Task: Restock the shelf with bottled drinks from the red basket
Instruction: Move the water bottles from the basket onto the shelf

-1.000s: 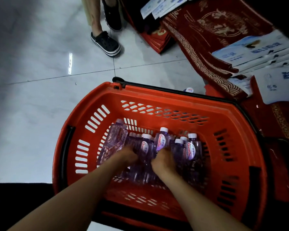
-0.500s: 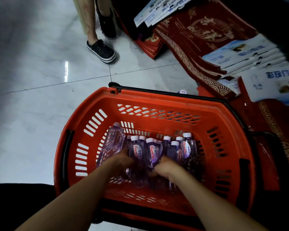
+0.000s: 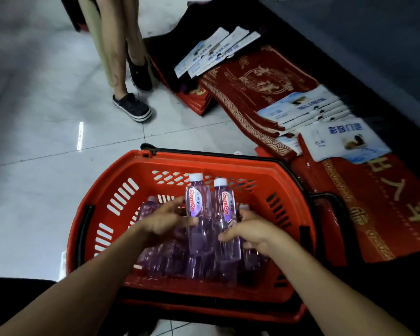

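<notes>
left hand (image 3: 170,220) and right hand (image 3: 251,232) each curl round the two upright bottles (image 3: 197,207), squeezing them together inside the red basket (image 3: 204,159), raised above the rest. Probably grabbing several per trip.

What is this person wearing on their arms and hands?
Nothing shows. The left hand and right hand are ungloved; the left arm and right arm are bare to the picture's edge: no sleeve, watch, bracelet or ring visible.

Pale tiled floor (image 3: 34,190) under the red basket (image 3: 204,162), stacked red mats (image 3: 264,81) and a bystander's dark shoes (image 3: 132,107).
</notes>
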